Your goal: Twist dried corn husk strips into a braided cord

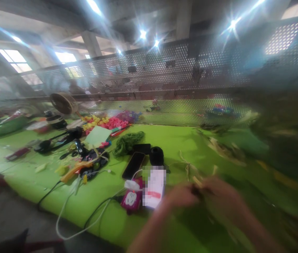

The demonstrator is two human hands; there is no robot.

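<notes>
Both of my hands meet at the lower right, over the green table, and are blurred by motion. My left hand is closed around part of a strip of dried husk. Fingers of my right hand pinch the same husk beside it. Pale strands stick up above the fingers and others trail below. Just left of my left hand lies a lit phone. A black spool and a dark phone are behind it.
A pink power adapter with cables sits near the front edge. Green yarn, an orange glue gun, pink flowers and a fan are further left. More husks lie right, before a perforated panel.
</notes>
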